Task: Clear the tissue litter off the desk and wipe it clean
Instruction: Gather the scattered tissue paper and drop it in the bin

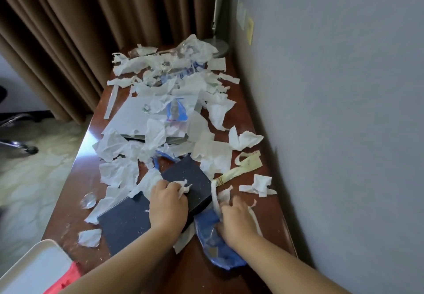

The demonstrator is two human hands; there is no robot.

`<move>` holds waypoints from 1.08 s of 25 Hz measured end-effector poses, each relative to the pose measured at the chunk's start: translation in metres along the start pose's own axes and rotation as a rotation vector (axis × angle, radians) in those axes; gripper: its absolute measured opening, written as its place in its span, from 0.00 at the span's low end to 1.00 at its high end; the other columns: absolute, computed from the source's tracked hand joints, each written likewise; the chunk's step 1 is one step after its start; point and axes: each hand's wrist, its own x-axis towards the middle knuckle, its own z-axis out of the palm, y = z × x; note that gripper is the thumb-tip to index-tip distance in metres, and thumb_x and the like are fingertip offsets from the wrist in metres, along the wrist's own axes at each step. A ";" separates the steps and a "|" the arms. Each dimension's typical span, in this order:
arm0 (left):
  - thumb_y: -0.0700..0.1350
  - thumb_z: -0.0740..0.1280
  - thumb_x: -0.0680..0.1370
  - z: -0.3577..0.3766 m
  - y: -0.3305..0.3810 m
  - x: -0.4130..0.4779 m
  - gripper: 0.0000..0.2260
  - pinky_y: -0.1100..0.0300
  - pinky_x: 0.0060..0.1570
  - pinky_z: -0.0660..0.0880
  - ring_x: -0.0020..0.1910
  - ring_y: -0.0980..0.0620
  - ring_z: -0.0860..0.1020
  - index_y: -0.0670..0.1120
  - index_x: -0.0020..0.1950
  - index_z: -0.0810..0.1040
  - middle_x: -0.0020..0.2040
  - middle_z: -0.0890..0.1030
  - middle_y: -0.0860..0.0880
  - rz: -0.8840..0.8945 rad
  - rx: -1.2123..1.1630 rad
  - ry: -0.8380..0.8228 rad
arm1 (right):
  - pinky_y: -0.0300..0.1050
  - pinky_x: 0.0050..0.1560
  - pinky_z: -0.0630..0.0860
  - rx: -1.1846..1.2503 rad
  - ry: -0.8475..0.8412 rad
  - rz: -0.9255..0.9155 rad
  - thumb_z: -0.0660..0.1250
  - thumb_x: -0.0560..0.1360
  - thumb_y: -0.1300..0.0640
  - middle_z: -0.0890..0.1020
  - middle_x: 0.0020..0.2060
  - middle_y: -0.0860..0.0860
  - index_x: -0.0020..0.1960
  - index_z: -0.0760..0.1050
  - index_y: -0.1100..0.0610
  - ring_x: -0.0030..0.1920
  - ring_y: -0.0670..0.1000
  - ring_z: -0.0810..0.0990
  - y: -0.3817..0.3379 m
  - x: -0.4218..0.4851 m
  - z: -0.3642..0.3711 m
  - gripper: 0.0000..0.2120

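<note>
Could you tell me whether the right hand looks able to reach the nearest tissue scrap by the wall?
Probably yes: the tissue scrap lies on bare desk just beyond the right hand, with nothing between, though that hand grips tissue strips.

A grey slab (128, 114) at mid-frame was largely buried under torn tissue (158, 137) and could not be identified. A white container (34, 268) at lower left was cut off by the frame's edge. Of the right hand (236, 220), the fingertips were hidden among tissue and a blue wrapper (220, 257). Writing on a yellow note (250, 29) at upper right could not be read.
</note>
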 end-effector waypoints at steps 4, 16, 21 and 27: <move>0.39 0.62 0.77 -0.005 0.004 0.007 0.07 0.62 0.46 0.63 0.51 0.48 0.70 0.40 0.50 0.79 0.47 0.69 0.50 0.026 -0.051 0.003 | 0.48 0.56 0.74 0.080 -0.101 0.023 0.62 0.76 0.61 0.74 0.58 0.55 0.60 0.73 0.56 0.57 0.58 0.75 -0.008 0.009 -0.001 0.13; 0.39 0.64 0.76 -0.065 -0.037 -0.060 0.06 0.66 0.44 0.63 0.48 0.51 0.72 0.41 0.46 0.81 0.45 0.71 0.51 0.331 -0.205 -0.008 | 0.42 0.50 0.74 0.107 0.224 0.161 0.65 0.75 0.56 0.75 0.54 0.52 0.57 0.75 0.57 0.53 0.53 0.77 -0.041 -0.100 -0.027 0.12; 0.35 0.66 0.72 -0.098 -0.096 -0.142 0.06 0.65 0.41 0.61 0.47 0.48 0.73 0.39 0.44 0.82 0.42 0.72 0.49 0.525 -0.293 -0.062 | 0.46 0.49 0.76 0.096 0.444 0.335 0.65 0.75 0.57 0.76 0.52 0.55 0.56 0.75 0.59 0.50 0.56 0.78 -0.083 -0.206 0.008 0.11; 0.36 0.68 0.72 -0.109 -0.156 -0.231 0.03 0.65 0.39 0.61 0.45 0.47 0.73 0.37 0.40 0.81 0.41 0.72 0.48 0.594 -0.300 -0.196 | 0.44 0.39 0.65 0.041 0.436 0.331 0.61 0.76 0.58 0.68 0.43 0.52 0.48 0.73 0.62 0.45 0.58 0.74 -0.124 -0.315 0.066 0.07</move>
